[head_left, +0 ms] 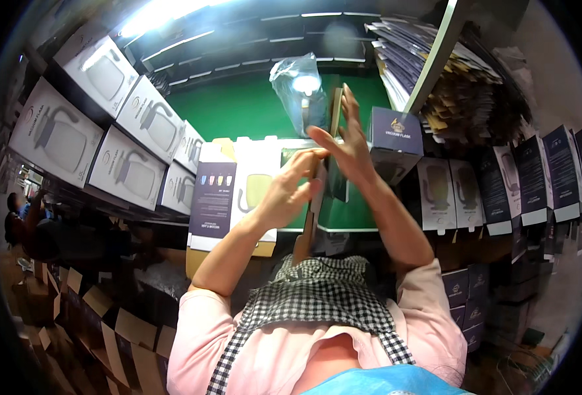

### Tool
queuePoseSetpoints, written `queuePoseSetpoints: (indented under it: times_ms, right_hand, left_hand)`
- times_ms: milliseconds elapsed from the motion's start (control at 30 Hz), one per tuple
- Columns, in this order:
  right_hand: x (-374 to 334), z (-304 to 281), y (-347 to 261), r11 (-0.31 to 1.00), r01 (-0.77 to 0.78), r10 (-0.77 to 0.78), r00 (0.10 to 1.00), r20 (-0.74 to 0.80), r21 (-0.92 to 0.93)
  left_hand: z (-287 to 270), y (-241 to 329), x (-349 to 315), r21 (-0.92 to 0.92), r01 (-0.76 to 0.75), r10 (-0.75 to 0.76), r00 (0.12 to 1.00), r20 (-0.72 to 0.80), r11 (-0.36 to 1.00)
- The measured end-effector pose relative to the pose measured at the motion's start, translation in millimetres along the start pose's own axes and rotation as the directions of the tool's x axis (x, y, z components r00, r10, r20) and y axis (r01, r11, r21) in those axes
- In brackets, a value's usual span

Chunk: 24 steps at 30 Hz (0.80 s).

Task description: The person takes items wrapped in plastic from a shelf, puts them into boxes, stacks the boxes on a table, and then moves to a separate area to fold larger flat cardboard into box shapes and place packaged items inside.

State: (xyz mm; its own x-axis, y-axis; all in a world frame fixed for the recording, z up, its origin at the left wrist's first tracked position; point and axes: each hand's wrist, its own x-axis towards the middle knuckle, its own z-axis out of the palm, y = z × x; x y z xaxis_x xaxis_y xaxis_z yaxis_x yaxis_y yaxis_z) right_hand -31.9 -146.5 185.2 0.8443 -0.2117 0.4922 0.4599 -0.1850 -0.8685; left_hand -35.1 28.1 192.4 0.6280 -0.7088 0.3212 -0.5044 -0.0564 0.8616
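A folded carton (311,217), seen nearly edge-on, stands between my two hands over the green tabletop (228,110). My left hand (290,192) is on its left side, with fingers extended towards the carton's edge and thumb apart. My right hand (351,146) is held up along the carton's right side, palm towards it, fingers straight and thumb pointing left. The left fingertips come close to the right thumb; whether they touch is unclear. Beyond my hands stands a blue flask in a clear plastic bag (299,92). Just right of my right hand is a dark blue box (396,135).
White printed boxes (130,168) are stacked on the left. A flat printed carton (212,197) lies left of my hands. Stacked flat cartons (449,85) fill the back right, with more cartons (439,191) below them. Opened brown cartons (133,329) stand at lower left. A person (60,237) is at far left.
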Motion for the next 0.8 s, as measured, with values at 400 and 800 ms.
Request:
queuePoseSetpoints:
  times_ms: [400, 800]
  right_hand:
    - [-19, -15, 1, 0.798, -0.298, 0.292, 0.952, 0.096, 0.525]
    - [-91, -88, 24, 0.897, -0.279, 0.197, 0.946, -0.256, -0.344]
  left_hand:
    - [-49, -73, 16, -0.011, 0.214, -0.206, 0.926, -0.318, 0.977]
    - [49, -105, 38, 0.362, -0.197, 0.180, 0.980, 0.080, 0.911]
